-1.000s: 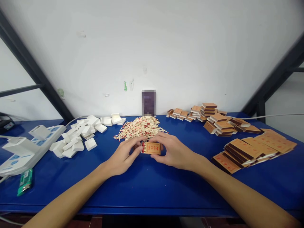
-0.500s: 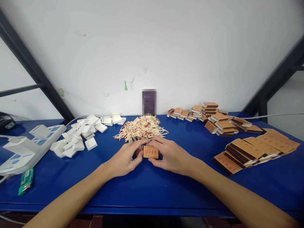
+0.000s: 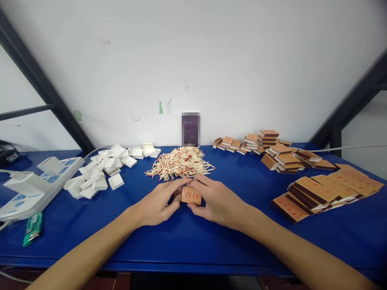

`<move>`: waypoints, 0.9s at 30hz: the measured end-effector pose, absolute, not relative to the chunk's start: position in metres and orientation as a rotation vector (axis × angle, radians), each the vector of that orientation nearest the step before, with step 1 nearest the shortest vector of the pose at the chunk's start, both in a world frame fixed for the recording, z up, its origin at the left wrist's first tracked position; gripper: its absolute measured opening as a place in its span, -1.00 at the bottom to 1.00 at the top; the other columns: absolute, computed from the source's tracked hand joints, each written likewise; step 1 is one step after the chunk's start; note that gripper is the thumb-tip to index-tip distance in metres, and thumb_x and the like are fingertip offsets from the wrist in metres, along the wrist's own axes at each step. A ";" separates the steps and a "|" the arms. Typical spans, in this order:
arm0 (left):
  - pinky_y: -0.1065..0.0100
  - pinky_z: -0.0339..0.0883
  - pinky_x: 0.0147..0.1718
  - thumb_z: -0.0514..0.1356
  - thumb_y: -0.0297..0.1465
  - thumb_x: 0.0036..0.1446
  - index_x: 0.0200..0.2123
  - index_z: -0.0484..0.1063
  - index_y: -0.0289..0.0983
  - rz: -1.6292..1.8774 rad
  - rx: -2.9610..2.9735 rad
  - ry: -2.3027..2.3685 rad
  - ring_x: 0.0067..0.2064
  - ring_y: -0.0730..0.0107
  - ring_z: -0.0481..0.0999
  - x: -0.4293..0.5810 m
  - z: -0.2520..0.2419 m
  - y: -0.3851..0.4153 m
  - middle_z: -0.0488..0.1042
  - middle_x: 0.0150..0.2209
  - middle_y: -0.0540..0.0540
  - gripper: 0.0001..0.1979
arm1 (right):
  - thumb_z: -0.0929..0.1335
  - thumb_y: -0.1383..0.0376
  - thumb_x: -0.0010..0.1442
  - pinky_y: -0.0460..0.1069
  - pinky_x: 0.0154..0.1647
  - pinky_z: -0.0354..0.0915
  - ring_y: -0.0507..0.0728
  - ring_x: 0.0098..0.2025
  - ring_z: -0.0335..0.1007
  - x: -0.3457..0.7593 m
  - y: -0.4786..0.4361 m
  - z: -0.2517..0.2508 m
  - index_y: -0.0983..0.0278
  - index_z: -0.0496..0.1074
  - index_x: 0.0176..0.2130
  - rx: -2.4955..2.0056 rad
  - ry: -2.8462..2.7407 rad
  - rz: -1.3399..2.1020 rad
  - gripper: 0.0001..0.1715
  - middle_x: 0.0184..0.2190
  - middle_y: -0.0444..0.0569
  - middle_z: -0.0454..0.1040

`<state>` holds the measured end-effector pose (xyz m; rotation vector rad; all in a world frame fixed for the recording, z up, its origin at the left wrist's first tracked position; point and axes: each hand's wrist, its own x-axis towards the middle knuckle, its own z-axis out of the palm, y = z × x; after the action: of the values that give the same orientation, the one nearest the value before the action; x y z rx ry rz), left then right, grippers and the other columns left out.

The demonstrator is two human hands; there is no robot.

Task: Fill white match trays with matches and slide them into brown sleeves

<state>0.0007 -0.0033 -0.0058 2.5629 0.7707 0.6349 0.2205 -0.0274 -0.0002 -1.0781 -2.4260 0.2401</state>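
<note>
A blue table (image 3: pixel 193 245) runs before you against a pale, scuffed wall (image 3: pixel 242 64). Near the middle of it, between your two hands, is a single orange matchbox (image 3: pixel 191 195) with red characters on its upper face, its long sides running roughly left to right. Your right hand (image 3: pixel 216 202) is clamped on the box, thumb along the near edge and fingers over the far one. Your left hand (image 3: pixel 163 202) curls about the box's left end, thumb and fingers close against it; whether it grips or only presses there, I cannot tell. Your hands come together at the far edge, the forefingers meeting or nearly so.

Just beyond your fingers lies a loose heap of red-tipped matches (image 3: pixel 181 163), and behind it a dark purple, blurred-out panel (image 3: pixel 190 131) stands upright by the wall. To your left is a jumbled pile of white trays (image 3: pixel 101 171). To your right, toward the back, more matchboxes (image 3: pixel 279 155) sit stacked and scattered, and nearer you flat orange sleeves (image 3: pixel 326 187) overlap in a fan. At your far left, a white power strip (image 3: pixel 21 203) carries bulky plugs (image 3: pixel 27 184), with a green packet (image 3: pixel 32 228) just beside it.
</note>
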 end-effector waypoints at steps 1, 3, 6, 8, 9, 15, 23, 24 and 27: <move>0.37 0.36 -0.26 -0.02 -0.47 0.29 0.26 0.10 -0.21 0.629 2.571 0.768 -0.27 0.39 0.44 0.001 -0.005 -0.003 0.46 -0.17 -0.09 -0.52 | 0.36 0.36 0.14 0.04 -0.28 0.35 0.16 -0.24 0.42 0.219 -0.028 0.001 0.31 0.37 -0.10 -1.088 -2.431 0.229 -0.73 -0.14 0.06 0.41; 0.32 0.38 -0.18 -0.04 -0.45 0.32 0.26 0.11 -0.21 0.615 2.594 0.751 -0.18 0.34 0.47 0.001 -0.004 -0.004 0.47 -0.07 -0.14 -0.55 | 0.35 0.36 0.15 0.03 -0.31 0.34 0.17 -0.25 0.42 0.216 -0.032 0.003 0.31 0.38 -0.12 -1.116 -2.449 0.194 -0.75 -0.16 0.06 0.42; 0.29 0.39 -0.13 -0.04 -0.44 0.34 0.28 0.09 -0.19 0.581 2.661 0.743 -0.12 0.32 0.49 -0.001 -0.002 -0.003 0.47 -0.02 -0.15 -0.55 | 0.35 0.34 0.15 0.04 -0.37 0.32 0.18 -0.31 0.43 0.219 -0.044 0.005 0.30 0.39 -0.09 -1.195 -2.460 0.048 -0.72 -0.21 0.05 0.44; 0.29 0.39 -0.14 -0.03 -0.44 0.34 0.25 0.15 -0.19 0.577 2.733 0.755 -0.14 0.32 0.50 -0.002 0.000 -0.002 0.48 -0.07 -0.13 -0.57 | 0.37 0.29 0.15 0.07 -0.37 0.31 0.20 -0.36 0.43 0.230 -0.059 0.002 0.26 0.40 -0.05 -1.265 -2.408 -0.104 -0.67 -0.25 0.03 0.47; 0.30 0.39 -0.16 -0.03 -0.44 0.34 0.21 0.22 -0.20 0.580 2.767 0.757 -0.18 0.33 0.50 -0.003 0.000 -0.001 0.49 -0.11 -0.13 -0.61 | 0.37 0.26 0.16 0.09 -0.36 0.31 0.20 -0.37 0.43 0.239 -0.068 0.000 0.24 0.40 -0.04 -1.291 -2.363 -0.171 -0.66 -0.24 0.03 0.48; 0.37 0.35 -0.28 -0.05 -0.48 0.33 0.01 0.42 -0.28 0.549 2.870 0.678 -0.31 0.38 0.46 0.000 0.001 0.001 0.47 -0.31 -0.11 -0.68 | 0.32 0.20 0.26 0.14 -0.19 0.31 0.29 -0.22 0.49 0.320 -0.121 -0.019 0.21 0.40 -0.04 -1.563 -1.858 -0.634 -0.73 -0.15 0.05 0.53; 0.36 0.35 -0.31 -0.04 -0.49 0.31 -0.08 0.48 -0.29 0.542 2.893 0.628 -0.35 0.40 0.48 0.003 0.001 -0.002 0.51 -0.33 -0.10 -0.69 | 0.26 0.17 0.32 0.04 -0.52 0.16 0.14 -0.52 0.37 0.358 -0.127 -0.039 0.25 0.49 -0.26 -1.781 -1.837 -0.961 -0.72 -0.18 0.05 0.51; 0.36 0.34 -0.31 -0.04 -0.48 0.30 -0.08 0.48 -0.29 0.544 2.893 0.634 -0.36 0.40 0.47 0.004 0.000 -0.002 0.51 -0.34 -0.10 -0.69 | 0.26 0.17 0.32 0.03 -0.54 0.14 0.12 -0.54 0.35 0.359 -0.125 -0.040 0.25 0.49 -0.28 -1.787 -1.839 -0.976 -0.71 -0.21 0.04 0.51; 0.34 0.31 -0.32 -0.02 -0.45 0.29 -0.16 0.48 -0.29 0.574 2.900 0.674 -0.38 0.39 0.43 0.004 0.000 -0.002 0.48 -0.39 -0.08 -0.73 | 0.26 0.15 0.33 0.03 -0.56 0.12 0.13 -0.55 0.35 0.361 -0.119 -0.041 0.26 0.49 -0.25 -1.796 -1.855 -0.988 -0.70 -0.28 0.02 0.50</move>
<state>0.0044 -0.0020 0.0000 2.8999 0.6737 0.5735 0.3612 -0.1192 -0.0413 -1.7958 -1.8546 -0.9875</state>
